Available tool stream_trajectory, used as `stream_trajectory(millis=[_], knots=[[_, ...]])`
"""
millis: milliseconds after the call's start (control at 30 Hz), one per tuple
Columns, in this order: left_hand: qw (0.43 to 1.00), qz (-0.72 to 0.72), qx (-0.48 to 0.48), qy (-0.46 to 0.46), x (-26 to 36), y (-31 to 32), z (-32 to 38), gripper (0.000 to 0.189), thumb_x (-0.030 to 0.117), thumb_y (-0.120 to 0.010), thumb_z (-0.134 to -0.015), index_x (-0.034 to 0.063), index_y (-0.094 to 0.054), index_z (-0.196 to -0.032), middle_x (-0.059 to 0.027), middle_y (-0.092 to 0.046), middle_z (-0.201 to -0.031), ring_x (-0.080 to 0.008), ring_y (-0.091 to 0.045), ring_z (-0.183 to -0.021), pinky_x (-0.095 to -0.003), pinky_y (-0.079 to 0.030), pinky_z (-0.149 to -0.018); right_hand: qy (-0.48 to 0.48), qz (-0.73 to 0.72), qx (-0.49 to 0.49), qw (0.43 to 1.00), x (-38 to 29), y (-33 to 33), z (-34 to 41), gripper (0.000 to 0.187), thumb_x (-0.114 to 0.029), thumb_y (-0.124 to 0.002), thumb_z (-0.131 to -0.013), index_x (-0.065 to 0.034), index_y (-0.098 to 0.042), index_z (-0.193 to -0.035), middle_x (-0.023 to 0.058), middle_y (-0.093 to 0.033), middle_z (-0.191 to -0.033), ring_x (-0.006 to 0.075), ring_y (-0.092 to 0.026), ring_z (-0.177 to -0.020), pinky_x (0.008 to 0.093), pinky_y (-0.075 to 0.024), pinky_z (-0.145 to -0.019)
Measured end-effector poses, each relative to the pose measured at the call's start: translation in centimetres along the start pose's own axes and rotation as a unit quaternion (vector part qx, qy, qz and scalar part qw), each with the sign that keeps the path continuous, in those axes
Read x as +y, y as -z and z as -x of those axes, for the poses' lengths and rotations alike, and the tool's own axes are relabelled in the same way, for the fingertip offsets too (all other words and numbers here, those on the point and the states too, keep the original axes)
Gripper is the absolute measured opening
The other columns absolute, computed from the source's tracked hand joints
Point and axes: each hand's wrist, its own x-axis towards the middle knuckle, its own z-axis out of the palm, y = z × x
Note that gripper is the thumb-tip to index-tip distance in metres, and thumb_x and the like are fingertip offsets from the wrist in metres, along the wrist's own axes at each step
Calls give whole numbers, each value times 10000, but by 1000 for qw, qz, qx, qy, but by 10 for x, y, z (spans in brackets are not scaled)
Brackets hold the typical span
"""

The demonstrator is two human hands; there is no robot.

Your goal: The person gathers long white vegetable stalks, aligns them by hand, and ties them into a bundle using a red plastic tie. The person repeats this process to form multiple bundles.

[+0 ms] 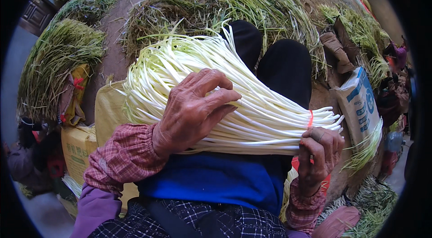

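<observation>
A large bundle of pale garlic chives (216, 69) lies across my lap, white stems to the right and yellow-green leaf ends fanned out to the left. A red band (310, 118) circles the stems near their right end. My right hand (319, 153) grips the lower edge of the bundle beside the band. Over the middle of the stems is my left hand (199, 109), its thumb and index fingertips close together; whether a thin stem is between them cannot be told. A blue cloth (216, 180) covers my lap under the bundle.
Heaps of green leafy stalks (263, 11) lie on the earthen floor ahead, with another heap (64, 59) at left. Yellow woven sacks (109, 109) stand by my left side. A white-and-blue printed sack (361, 103) is at right. Other people (25, 163) sit at the left and right edges.
</observation>
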Motion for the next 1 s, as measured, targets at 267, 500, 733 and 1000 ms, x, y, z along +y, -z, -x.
stream_trajectory(millis=[267, 500, 733, 1000], knots=[[1000, -3, 1, -19, -2, -1, -8, 266, 31, -838, -692, 59, -717, -927, -78, -641, -907, -282, -651, -892, -384, -523, -761, -2, 3, 2, 1000, -2, 0, 0, 112, -141, -732, -836, -86, -656, -897, 27, -682, -918, 231, -638, -859, 383, -429, -856], [1000, 0, 9, -4, 1, -3, -10, 214, 31, -838, -694, 55, -713, -867, -75, -633, -886, -259, -628, -837, -361, -508, -718, -3, 4, 2, 1000, -3, 0, 0, 116, -142, -731, -838, -81, -652, -897, 31, -685, -924, 237, -639, -850, 382, -430, -851], [999, 34, 6, 34, -1, -4, -12, 170, -21, -798, -712, 40, -709, -844, -75, -630, -872, -253, -626, -852, -353, -505, -755, -5, 4, 6, 1000, -3, -1, 2, 107, -147, -724, -849, -84, -656, -903, 32, -688, -931, 240, -641, -861, 388, -432, -859], [970, 178, 96, 136, -11, 7, -9, 86, -39, -734, -794, 9, -704, -860, -74, -663, -880, -171, -631, -875, -306, -505, -801, -8, 1, 9, 1000, -4, -1, 3, 103, -148, -723, -853, -86, -659, -906, 29, -688, -940, 240, -645, -864, 390, -433, -863]])
